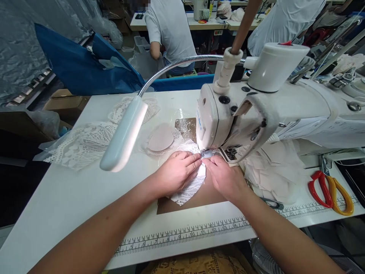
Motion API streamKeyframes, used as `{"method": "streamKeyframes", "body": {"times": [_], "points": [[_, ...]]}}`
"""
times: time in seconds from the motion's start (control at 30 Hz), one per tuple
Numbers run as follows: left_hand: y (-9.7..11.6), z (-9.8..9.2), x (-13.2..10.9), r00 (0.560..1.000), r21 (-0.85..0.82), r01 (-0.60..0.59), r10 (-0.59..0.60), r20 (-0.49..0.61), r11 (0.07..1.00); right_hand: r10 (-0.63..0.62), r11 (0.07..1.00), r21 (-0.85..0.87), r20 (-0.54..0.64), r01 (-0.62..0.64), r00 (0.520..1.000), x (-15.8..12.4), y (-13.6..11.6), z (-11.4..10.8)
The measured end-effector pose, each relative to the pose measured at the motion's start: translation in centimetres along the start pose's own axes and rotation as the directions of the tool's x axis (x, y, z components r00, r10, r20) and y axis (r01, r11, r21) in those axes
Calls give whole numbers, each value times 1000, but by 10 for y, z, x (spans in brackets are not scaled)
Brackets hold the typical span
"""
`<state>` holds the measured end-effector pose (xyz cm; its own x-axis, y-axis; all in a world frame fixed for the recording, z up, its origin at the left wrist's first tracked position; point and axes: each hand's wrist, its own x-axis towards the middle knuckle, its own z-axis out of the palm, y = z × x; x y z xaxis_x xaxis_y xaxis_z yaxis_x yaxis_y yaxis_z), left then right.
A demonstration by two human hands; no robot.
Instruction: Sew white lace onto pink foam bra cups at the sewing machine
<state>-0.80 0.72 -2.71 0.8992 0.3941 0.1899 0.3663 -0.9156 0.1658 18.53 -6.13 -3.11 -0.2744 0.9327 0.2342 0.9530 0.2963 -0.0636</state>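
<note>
Lace (189,192) is laid lengthwise one-to-seven o'clock, tip toward seven, pressed by the flat left hand (177,171); any pinch by the right hand (226,178) cannot be told.

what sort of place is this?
Probably a sewing workshop: there's a sewing machine, lace reaching under its head, and beyond it another person seated near a second worktable.

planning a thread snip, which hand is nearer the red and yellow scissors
Right: the right hand is across the pale fabric pieces from the scissors; the left hand, on the white lace, is farther off.
</note>
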Motion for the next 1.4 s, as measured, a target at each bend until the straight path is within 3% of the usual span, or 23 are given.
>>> {"method": "streamKeyframes", "body": {"times": [0.23,0.53,0.77,1.0,1.17,1.27,1.4], "points": [[-7,1,2,999,70,-5,8,-36,998,30,994,105,61,-36,998,-5,4,1],[-13,-5,5,997,51,69,-70,14,996,81,982,151,195,-111,977,-4,5,6],[-19,-1,3,994,24,104,-103,-41,994,65,983,160,172,-93,983,-3,5,6],[-10,-4,-6,1000,-29,12,-12,-16,1000,63,967,238,105,-86,993,-9,8,4],[-3,-4,-4,994,-46,97,-99,-41,994,47,960,273,80,-67,996,-9,10,5],[-5,-6,-2,991,-144,103,-114,-70,984,52,957,279,92,-76,994,-9,10,4],[-8,-12,-2,993,-269,109,-119,-21,957,47,958,278,100,-74,994,-8,8,0]]}}
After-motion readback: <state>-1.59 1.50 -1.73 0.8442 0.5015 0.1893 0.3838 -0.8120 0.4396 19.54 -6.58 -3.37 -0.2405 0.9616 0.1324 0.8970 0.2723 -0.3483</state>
